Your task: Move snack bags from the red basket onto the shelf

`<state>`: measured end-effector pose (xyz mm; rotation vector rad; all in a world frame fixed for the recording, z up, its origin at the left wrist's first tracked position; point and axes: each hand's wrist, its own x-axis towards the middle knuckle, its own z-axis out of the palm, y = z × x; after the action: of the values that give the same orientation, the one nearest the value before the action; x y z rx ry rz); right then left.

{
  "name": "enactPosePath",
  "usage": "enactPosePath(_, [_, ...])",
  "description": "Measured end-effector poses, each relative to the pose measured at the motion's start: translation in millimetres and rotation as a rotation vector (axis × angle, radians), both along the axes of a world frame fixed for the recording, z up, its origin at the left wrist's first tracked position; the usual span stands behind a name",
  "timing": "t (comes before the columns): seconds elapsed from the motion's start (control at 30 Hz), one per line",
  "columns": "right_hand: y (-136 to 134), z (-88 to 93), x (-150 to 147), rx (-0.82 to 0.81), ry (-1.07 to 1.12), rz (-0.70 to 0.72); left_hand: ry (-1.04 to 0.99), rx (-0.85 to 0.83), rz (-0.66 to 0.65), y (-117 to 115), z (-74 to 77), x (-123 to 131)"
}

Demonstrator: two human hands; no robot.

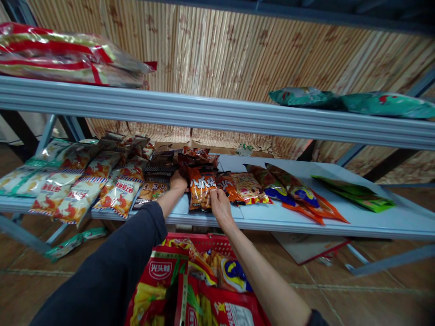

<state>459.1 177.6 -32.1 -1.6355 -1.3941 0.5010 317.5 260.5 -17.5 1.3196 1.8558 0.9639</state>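
Observation:
An orange snack bag (201,192) with white lettering lies on the grey lower shelf (374,219), at the front of a short stack of dark brown bags. My left hand (178,181) grips the bag's left upper edge, fingers curled. My right hand (219,203) pinches its right lower edge. Both arms reach forward over a red basket (210,242) full of red and yellow snack packs.
Rows of white-and-red shrimp snack bags (78,197) fill the shelf's left part. Orange and blue bags (272,188) and green bags (356,194) lie to the right. The upper shelf (217,113) holds red-striped packs and teal bags. One green pack (73,242) lies on the floor.

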Motion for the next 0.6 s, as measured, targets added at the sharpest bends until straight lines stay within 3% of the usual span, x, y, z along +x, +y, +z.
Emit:
enactPosePath(0.4, [-1,0.0,2,-0.01,-0.004,-0.01,0.305,0.01,-0.178,-1,10.6,-18])
enactPosePath(0.6, [0,-1.3,3,-0.007,0.004,-0.008,0.589,0.077,-0.202,-13,20.3,-18])
